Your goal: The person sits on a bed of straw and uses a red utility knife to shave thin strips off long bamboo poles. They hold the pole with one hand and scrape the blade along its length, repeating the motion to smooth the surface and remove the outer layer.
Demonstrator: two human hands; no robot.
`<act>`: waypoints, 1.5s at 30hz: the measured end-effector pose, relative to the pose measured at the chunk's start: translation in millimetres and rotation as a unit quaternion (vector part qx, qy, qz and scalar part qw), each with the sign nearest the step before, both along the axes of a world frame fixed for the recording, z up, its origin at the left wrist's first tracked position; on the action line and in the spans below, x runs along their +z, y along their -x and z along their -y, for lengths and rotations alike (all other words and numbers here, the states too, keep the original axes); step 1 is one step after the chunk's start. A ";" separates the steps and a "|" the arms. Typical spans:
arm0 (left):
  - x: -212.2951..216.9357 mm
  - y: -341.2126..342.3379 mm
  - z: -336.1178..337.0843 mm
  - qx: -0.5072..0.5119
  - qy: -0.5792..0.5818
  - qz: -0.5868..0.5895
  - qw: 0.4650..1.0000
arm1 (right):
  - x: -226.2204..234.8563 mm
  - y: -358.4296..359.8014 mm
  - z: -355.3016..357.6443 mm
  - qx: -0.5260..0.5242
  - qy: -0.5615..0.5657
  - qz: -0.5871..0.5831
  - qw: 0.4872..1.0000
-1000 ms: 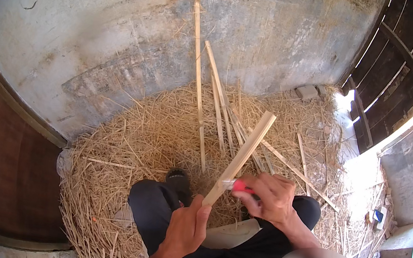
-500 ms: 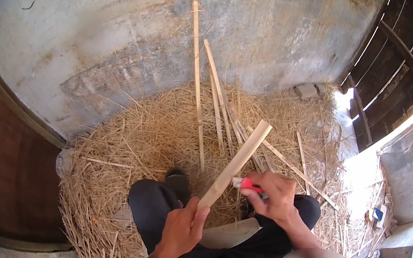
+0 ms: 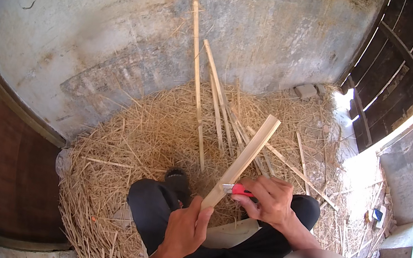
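My left hand [image 3: 185,230] is closed round the lower end of a pale, flat wooden strip [image 3: 250,153], which slants up and away to the right. In my right hand [image 3: 271,200] is a red utility knife [image 3: 241,189], its short blade pointing left. The blade tip is at the strip's right edge, a little above my left fingers; whether it cuts in, I cannot tell. My dark-trousered legs are bent on both sides, and a pale sheet-like piece [image 3: 229,235] lies across my lap under the hands.
Straw-like shavings [image 3: 118,169] cover the floor around me. Several long wooden strips [image 3: 197,67] lean on the concrete wall [image 3: 141,30] ahead. A brown panel [image 3: 10,161] stands at the left, a dark slatted wall [image 3: 402,69] at the right. Grey blocks [image 3: 307,91] sit by the wall.
The knife has moved left and slightly down, from beside the strip to its edge. The strip's far end has shifted a little up and to the right.
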State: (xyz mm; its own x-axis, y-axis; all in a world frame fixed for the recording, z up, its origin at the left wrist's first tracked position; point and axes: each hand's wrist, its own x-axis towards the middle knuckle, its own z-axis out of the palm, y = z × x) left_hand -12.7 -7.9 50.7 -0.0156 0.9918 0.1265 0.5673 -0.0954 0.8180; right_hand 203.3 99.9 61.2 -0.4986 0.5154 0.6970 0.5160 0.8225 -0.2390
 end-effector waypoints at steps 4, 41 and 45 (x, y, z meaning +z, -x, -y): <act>5.5 1.2 1.2 0.000 0.035 -0.010 0.999 | -1.2 0.6 -1.4 -0.006 -0.011 -0.004 1.000; -0.5 -0.1 -2.3 0.021 0.021 -0.029 0.999 | -0.2 1.1 -9.1 -0.008 0.002 0.004 1.000; -1.6 1.9 9.4 0.014 0.040 -0.039 0.998 | 7.6 -14.3 -38.2 -0.091 -0.018 -0.104 0.990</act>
